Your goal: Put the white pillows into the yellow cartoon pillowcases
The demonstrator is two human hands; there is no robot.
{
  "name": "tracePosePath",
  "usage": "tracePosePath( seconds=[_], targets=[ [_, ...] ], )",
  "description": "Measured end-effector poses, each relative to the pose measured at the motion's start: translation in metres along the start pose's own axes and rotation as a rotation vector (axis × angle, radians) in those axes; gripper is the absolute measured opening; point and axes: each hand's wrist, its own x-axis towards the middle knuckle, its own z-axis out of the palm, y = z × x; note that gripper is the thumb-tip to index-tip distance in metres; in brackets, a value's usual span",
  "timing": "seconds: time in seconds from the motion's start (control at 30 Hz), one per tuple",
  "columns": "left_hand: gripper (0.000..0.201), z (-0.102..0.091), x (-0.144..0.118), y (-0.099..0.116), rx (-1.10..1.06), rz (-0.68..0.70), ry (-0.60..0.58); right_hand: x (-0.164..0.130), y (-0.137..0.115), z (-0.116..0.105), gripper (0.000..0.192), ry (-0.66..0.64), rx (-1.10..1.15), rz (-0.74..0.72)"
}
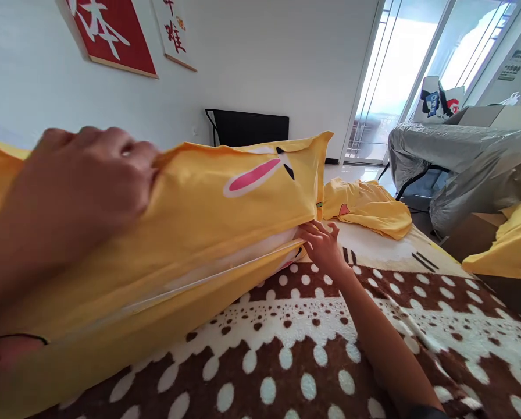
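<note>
Judging by its creases, the yellow pillowcase (191, 203), tilted up over the dotted blanket (308, 372), should handle soft and light; its seamed edges look the best hold. The left hand (95, 169) clenches its fingers on the top edge; the right hand (324, 247) bends its fingers at the slit's far end, whether pinching I cannot tell.

The pillow (243, 209) stands on the blanket (286, 361), the left hand (99, 169) at its upper edge, the right hand (324, 244) at the right end of its opening. Past that end lies a cloth (369, 203); sheeting (461, 145) hangs farther right. Behind, 2 wall hangings (116, 38) are left of the glass door (395, 64).
</note>
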Motion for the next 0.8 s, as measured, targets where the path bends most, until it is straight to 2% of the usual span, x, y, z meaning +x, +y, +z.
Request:
tracePosePath(
  seconds=[0.03, 0.1, 0.13, 0.2, 0.23, 0.33, 0.5, 0.67, 0.8],
  targets=[
    [0.05, -0.005, -0.006, 0.02, 0.006, 0.089, 0.067, 0.0, -0.002, -0.002, 0.021, 0.001, 0.005, -0.011],
    [0.042, -0.009, -0.017, 0.058, -0.117, 0.416, 0.153, 0.0, -0.007, -0.008, 0.018, -0.013, 0.037, -0.067],
    [0.039, -0.008, -0.021, 0.075, -0.218, 0.605, 0.139, 0.0, -0.01, -0.012, 0.017, -0.035, 0.065, -0.107],
    [0.033, -0.001, -0.025, 0.105, -0.388, 0.861, 0.035, 0.0, -0.015, -0.02, 0.014, -0.101, 0.125, -0.176],
    [0.03, 0.003, -0.024, 0.118, -0.422, 0.893, -0.018, 0.0, -0.017, -0.023, 0.012, -0.138, 0.15, -0.195],
    [0.021, 0.019, -0.013, 0.147, -0.434, 0.86, -0.126, -0.003, -0.018, -0.033, 0.009, -0.24, 0.174, -0.194],
    [0.018, 0.055, 0.008, 0.17, -0.377, 0.937, -0.2, -0.01, -0.015, -0.049, 0.019, -0.368, 0.139, -0.193],
    [0.022, 0.089, 0.007, 0.191, -0.383, 1.029, -0.113, -0.013, -0.025, -0.058, 0.0, -0.513, 0.031, -0.129],
    [0.031, 0.101, 0.004, 0.202, -0.292, 1.062, -0.095, -0.011, -0.034, -0.064, 0.02, -0.539, 0.008, -0.083]
  ],
)
